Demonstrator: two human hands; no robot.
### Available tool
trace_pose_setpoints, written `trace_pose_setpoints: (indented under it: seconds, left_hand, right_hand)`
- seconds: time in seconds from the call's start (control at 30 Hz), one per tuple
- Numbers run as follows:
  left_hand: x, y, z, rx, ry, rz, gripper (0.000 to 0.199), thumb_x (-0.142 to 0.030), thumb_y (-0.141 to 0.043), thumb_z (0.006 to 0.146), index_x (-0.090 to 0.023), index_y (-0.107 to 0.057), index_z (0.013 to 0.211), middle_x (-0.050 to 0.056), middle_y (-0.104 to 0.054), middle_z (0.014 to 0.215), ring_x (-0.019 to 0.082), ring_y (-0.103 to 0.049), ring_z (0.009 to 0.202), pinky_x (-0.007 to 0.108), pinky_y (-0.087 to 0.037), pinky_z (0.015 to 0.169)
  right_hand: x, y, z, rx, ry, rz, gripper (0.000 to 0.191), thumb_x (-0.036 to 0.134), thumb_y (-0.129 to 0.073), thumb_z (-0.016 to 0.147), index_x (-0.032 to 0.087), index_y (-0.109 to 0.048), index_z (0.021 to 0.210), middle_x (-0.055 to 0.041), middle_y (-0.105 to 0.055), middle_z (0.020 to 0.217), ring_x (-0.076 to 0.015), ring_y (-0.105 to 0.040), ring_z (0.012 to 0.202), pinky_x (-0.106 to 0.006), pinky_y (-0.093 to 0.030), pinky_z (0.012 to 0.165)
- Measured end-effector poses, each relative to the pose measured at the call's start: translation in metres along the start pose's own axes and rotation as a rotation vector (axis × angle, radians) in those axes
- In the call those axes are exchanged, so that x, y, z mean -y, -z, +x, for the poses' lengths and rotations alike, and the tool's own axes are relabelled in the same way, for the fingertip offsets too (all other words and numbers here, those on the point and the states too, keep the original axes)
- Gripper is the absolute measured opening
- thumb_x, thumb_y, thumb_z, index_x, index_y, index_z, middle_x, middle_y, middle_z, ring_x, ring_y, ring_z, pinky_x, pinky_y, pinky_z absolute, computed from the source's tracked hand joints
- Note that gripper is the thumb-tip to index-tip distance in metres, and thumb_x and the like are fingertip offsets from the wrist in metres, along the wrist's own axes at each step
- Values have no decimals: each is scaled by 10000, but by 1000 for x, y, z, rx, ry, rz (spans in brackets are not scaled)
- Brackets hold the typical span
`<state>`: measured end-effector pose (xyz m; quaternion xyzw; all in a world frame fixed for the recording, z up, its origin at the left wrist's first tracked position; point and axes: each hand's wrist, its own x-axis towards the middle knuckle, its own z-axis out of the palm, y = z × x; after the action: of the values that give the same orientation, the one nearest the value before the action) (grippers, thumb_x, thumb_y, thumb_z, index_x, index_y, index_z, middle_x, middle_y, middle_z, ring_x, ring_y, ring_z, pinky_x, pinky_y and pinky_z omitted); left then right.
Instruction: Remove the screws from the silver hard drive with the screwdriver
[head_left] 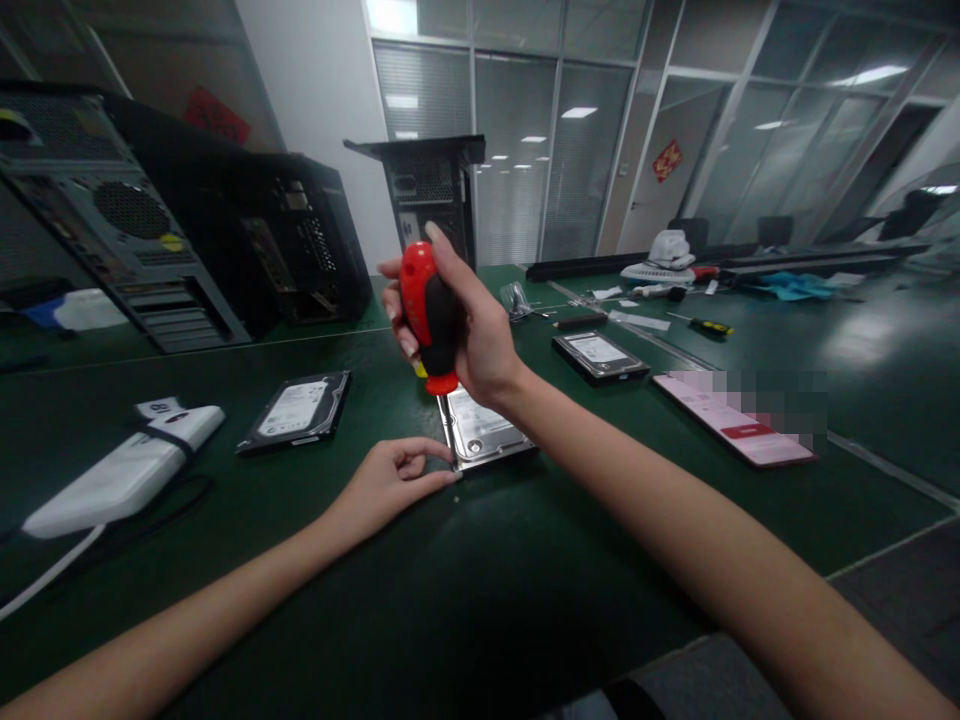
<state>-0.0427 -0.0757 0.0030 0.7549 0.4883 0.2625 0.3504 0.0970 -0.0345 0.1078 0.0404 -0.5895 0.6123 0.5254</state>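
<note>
A red and black screwdriver [421,300] is wrapped in my right hand [484,335], its handle upright and its shaft pointing down. The shaft reaches the near left corner of a silver hard drive [487,430] lying on the green table. My left hand [397,475] rests on the table with thumb and index finger closed at that same corner, around the shaft's tip. Exactly where the tip sits is hidden by the fingers. The handle and my right hand cover the drive's far part. A bit of yellow shows behind the screwdriver.
Hard drives lie left [296,408] and right [600,355] of my hands. A white power strip [127,470] is at the left, a pink-screened phone [739,420] at the right. Computer cases [150,220] stand behind; a yellow-black screwdriver [709,327] lies farther right.
</note>
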Motion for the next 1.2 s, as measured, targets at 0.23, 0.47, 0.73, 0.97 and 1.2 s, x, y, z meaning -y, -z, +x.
trace_pose_setpoints:
  seconds: [0.23, 0.47, 0.73, 0.97, 1.2]
  left_hand:
    - [1, 0, 2, 1, -6, 2, 344, -438, -651, 755, -143, -668, 931, -102, -203, 523, 101, -246, 509, 222, -213, 532]
    - [3, -1, -1, -4, -3, -11, 362, -451, -654, 750, -142, -664, 938, -103, -208, 522, 101, -250, 509, 221, -223, 541]
    - [-1, 0, -1, 2, 1, 5, 378, -460, -643, 751, -141, -671, 952, -99, -205, 526, 103, -251, 510, 220, -220, 537]
    - [0, 0, 1, 4, -2, -10, 396, -473, -640, 748, -132, -667, 948, -100, -210, 529, 104, -249, 517, 222, -225, 543]
    - [-2, 0, 0, 1, 12, -2, 377, -457, -644, 749, -137, -667, 948, -101, -211, 526, 105, -252, 516, 220, -220, 537]
  right_hand:
    - [2, -5, -2, 57, 16, 0, 299, 412, -355, 914, 168, -522, 868, 42, -469, 590, -62, -405, 420, -215, -279, 422]
    - [0, -6, -3, -65, 38, -122, 202, 374, -516, 851, 221, -390, 813, 80, -502, 610, -58, -417, 413, -206, -301, 415]
    - [1, -2, 0, 61, 2, -45, 412, 538, -354, 894, 164, -527, 896, 41, -504, 602, -61, -436, 416, -209, -314, 396]
    - [0, -7, -4, -80, 61, -143, 345, 436, -642, 763, 220, -409, 897, 86, -503, 635, -37, -425, 407, -185, -332, 392]
    - [1, -1, 0, 57, -19, -108, 410, 530, -370, 888, 168, -559, 924, 26, -562, 716, -58, -512, 496, -218, -398, 454]
